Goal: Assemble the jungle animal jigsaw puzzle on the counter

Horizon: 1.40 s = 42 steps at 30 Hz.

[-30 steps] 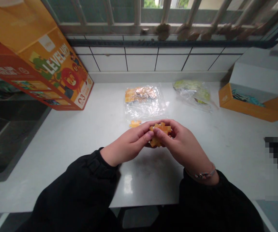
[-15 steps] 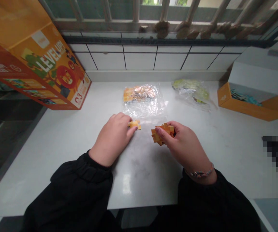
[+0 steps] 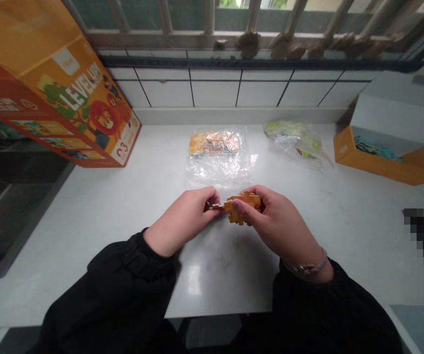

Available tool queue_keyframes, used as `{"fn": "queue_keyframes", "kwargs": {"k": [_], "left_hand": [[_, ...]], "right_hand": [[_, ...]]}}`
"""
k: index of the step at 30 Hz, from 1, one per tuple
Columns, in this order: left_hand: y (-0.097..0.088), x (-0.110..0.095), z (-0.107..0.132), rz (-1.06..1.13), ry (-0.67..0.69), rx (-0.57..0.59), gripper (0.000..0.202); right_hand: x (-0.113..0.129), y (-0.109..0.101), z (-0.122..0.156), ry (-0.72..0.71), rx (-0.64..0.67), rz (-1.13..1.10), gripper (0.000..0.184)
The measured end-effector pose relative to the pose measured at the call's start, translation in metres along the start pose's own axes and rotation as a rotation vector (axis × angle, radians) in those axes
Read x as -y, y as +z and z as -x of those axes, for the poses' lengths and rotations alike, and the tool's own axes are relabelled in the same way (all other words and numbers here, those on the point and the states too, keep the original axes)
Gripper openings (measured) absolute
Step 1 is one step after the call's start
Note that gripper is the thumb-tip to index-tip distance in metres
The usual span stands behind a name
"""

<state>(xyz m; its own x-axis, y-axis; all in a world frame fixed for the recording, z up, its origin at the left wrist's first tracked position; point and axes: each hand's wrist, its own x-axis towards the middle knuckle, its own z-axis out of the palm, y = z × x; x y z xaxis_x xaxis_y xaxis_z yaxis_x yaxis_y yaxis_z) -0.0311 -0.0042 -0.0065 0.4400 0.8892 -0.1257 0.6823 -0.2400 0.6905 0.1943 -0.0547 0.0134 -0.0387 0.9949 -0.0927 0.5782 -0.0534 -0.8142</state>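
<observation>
Head view, down onto a white worktop, clock directions counted from the hands. Left hand: narrow grip, fingers curled and pinching a small orange jigsaw piece, seen nearly edge-on, its end right against the next pieces. Right hand: narrow grip too, thumb pressed on top of a cluster of joined orange jigsaw pieces, up off the worktop between the two hands, at the middle of the scene. At 12 o'clock, a clear plastic bag with orange printed pieces inside. Toward 1 o'clock, a second, crumpled plastic bag with pale green contents. At 2 o'clock, an orange box tray beneath a tilted white box lid, blue-printed contents inside. At 10 o'clock, a large orange "LEVEL UP!" box with a lion on it, tilted, one corner on the worktop. Black sleeves on both forearms; a metal bracelet on the right wrist.
</observation>
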Motion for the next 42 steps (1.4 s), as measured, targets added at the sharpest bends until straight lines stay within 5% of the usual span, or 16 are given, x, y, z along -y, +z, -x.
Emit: {"fn": "queue_keyframes", "kwargs": {"k": [5, 8, 11, 16, 18, 22, 24, 26, 30, 37, 42], "left_hand": [[0.008, -0.008, -0.001, 0.559, -0.116, 0.153, 0.016], [0.008, -0.011, -0.001, 0.769, -0.072, 0.210, 0.021], [0.006, -0.012, 0.001, 0.836, -0.033, 0.240, 0.025], [0.007, -0.010, 0.001, 0.744, 0.004, 0.281, 0.024], [0.006, -0.009, 0.001, 0.560, 0.055, 0.198, 0.024], [0.000, -0.005, -0.001, -0.028, 0.247, -0.270, 0.019], [-0.004, 0.004, -0.005, -0.253, 0.248, -0.419, 0.035], [-0.007, 0.015, -0.009, -0.373, 0.182, -0.451, 0.047], [-0.010, 0.026, -0.017, -0.294, 0.127, -0.476, 0.015], [-0.015, -0.004, -0.002, -0.153, 0.384, -0.541, 0.020], [-0.009, -0.023, 0.012, -0.017, 0.551, -0.436, 0.019]], "right_hand": [[-0.005, 0.002, -0.002, -0.051, -0.075, 0.047, 0.029], [-0.009, 0.003, -0.001, -0.032, -0.154, 0.000, 0.049], [-0.009, 0.001, -0.001, 0.015, -0.122, -0.047, 0.061], [-0.008, 0.001, -0.001, 0.022, 0.076, 0.021, 0.038], [-0.009, 0.004, -0.002, 0.031, 0.101, 0.042, 0.036], [-0.008, 0.010, -0.001, 0.022, 0.185, 0.075, 0.029], [-0.007, 0.014, -0.001, 0.006, 0.256, 0.064, 0.029], [-0.006, 0.017, 0.000, -0.007, 0.324, 0.025, 0.030], [-0.003, 0.021, 0.000, -0.031, 0.378, -0.053, 0.041], [-0.004, 0.024, -0.006, -0.052, 0.247, -0.335, 0.059], [-0.014, 0.032, -0.016, 0.039, 0.041, -0.399, 0.073]]}}
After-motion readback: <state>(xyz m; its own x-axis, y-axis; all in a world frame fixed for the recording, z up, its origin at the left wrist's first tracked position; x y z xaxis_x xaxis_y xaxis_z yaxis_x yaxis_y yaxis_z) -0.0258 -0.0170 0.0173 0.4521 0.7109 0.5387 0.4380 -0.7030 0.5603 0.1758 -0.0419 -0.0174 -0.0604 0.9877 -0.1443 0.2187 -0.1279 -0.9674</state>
